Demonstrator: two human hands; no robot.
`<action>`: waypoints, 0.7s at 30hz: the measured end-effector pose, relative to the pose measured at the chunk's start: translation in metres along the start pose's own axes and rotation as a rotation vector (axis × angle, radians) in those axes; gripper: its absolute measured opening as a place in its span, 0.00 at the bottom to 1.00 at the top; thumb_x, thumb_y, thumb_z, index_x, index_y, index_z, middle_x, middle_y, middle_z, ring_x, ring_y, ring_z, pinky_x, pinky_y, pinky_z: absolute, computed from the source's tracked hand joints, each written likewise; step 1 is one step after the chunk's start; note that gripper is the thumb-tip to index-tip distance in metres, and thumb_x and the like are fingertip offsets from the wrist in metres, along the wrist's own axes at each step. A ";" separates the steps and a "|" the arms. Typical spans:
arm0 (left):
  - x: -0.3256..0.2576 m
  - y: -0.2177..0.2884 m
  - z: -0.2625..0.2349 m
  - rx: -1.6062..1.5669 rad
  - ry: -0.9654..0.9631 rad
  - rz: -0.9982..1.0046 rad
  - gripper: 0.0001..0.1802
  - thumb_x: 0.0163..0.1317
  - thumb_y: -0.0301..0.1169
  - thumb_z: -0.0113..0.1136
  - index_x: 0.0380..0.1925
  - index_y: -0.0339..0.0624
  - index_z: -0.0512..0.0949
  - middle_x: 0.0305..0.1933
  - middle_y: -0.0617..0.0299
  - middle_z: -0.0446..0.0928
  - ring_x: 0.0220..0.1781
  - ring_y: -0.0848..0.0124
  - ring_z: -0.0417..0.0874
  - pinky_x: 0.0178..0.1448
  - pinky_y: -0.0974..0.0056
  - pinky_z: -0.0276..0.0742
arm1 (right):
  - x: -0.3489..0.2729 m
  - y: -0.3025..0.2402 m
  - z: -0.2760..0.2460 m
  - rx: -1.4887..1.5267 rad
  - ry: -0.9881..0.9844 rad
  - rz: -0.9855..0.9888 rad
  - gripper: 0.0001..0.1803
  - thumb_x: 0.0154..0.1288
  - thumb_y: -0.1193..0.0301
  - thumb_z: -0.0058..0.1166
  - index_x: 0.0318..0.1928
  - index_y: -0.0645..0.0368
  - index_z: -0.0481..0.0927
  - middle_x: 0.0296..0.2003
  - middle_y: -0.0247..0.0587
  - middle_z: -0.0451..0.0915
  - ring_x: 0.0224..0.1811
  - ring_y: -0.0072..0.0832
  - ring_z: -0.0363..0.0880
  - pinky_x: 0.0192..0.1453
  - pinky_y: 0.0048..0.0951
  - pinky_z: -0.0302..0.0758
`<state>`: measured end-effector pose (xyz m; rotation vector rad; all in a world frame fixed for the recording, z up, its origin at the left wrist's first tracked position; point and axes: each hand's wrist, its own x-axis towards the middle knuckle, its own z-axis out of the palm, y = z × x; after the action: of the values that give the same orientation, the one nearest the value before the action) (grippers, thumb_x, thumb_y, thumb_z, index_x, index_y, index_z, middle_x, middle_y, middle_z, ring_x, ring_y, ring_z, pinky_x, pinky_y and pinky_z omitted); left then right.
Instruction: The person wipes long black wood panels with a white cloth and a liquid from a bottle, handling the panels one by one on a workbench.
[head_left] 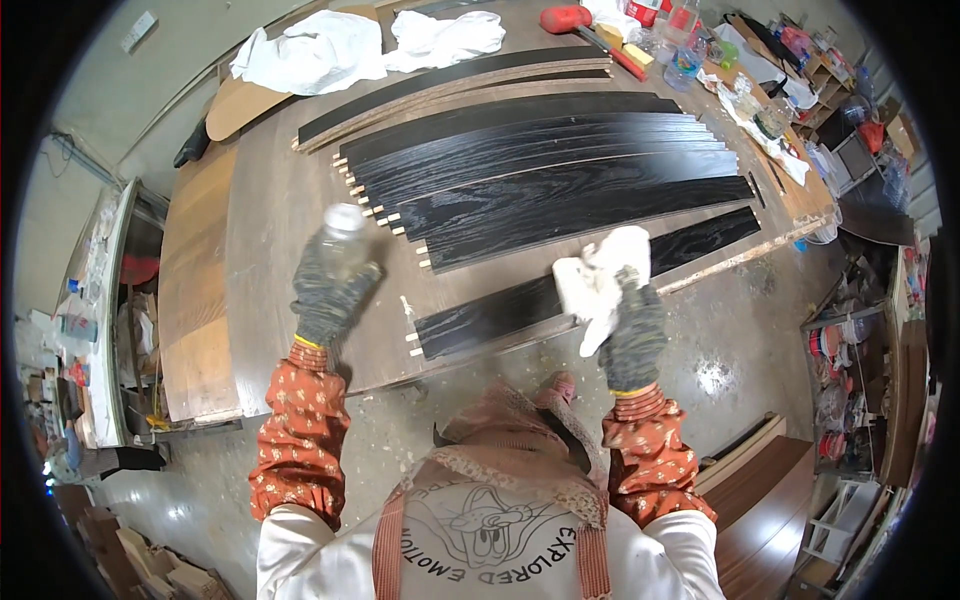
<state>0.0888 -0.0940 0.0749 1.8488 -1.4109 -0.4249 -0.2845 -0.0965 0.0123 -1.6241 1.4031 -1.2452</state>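
Observation:
My left hand (328, 298), in a dark grey knit glove, is closed round a small clear bottle with a white cap (344, 222) above the left part of the table. In my gloved right hand (636, 340) is a bunched white cloth (604, 272), which lies over part of a black wood-grain board (490, 323). That board runs along the table's near edge, with pale dowel pegs at its left end. Beyond it, several black boards (580, 205) lie side by side, their pegged ends stepped on the left.
The wooden table (275, 260) holds more narrow boards (450, 90) behind. White cloths (315, 52) lie at the back left. A red-headed mallet (568, 18), bottles (684, 65) and crumpled paper crowd the far right. Brown planks (765, 500) rest at lower right; shelves flank both sides.

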 end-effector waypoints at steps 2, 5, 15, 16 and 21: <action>0.001 0.013 -0.002 0.354 -0.031 0.465 0.41 0.42 0.48 0.72 0.56 0.42 0.71 0.48 0.53 0.78 0.51 0.57 0.78 0.59 0.53 0.71 | 0.008 0.005 0.005 -0.026 -0.031 0.016 0.23 0.64 0.67 0.54 0.57 0.62 0.71 0.56 0.48 0.74 0.54 0.34 0.75 0.54 0.33 0.76; -0.015 0.061 -0.004 0.698 -0.147 0.664 0.41 0.42 0.47 0.71 0.58 0.45 0.71 0.51 0.53 0.75 0.52 0.57 0.76 0.59 0.52 0.70 | 0.005 0.009 0.022 -0.815 -0.136 -0.412 0.23 0.75 0.64 0.31 0.61 0.67 0.66 0.58 0.48 0.72 0.61 0.37 0.69 0.71 0.33 0.57; -0.038 0.106 0.016 0.802 -0.057 1.070 0.28 0.50 0.31 0.53 0.55 0.39 0.71 0.45 0.48 0.73 0.47 0.53 0.76 0.56 0.47 0.71 | -0.036 -0.064 0.047 -0.178 -0.120 -0.155 0.27 0.65 0.61 0.47 0.59 0.66 0.66 0.48 0.48 0.75 0.48 0.36 0.76 0.52 0.32 0.73; -0.041 0.112 0.020 0.798 -0.062 1.055 0.28 0.50 0.31 0.54 0.55 0.38 0.72 0.45 0.48 0.73 0.46 0.53 0.76 0.56 0.47 0.71 | -0.034 -0.066 0.042 -0.168 -0.087 -0.172 0.26 0.65 0.62 0.47 0.58 0.66 0.66 0.47 0.48 0.76 0.46 0.35 0.76 0.51 0.32 0.74; -0.040 0.126 0.065 0.495 -0.097 0.828 0.32 0.47 0.37 0.62 0.56 0.43 0.72 0.45 0.51 0.74 0.48 0.53 0.75 0.57 0.48 0.68 | -0.008 -0.077 0.008 -0.102 0.128 -0.306 0.20 0.67 0.68 0.47 0.55 0.66 0.68 0.43 0.47 0.77 0.40 0.31 0.79 0.42 0.30 0.79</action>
<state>-0.0520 -0.0932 0.1175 1.4025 -2.3271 0.2824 -0.2493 -0.0726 0.0775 -1.9130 1.3474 -1.4950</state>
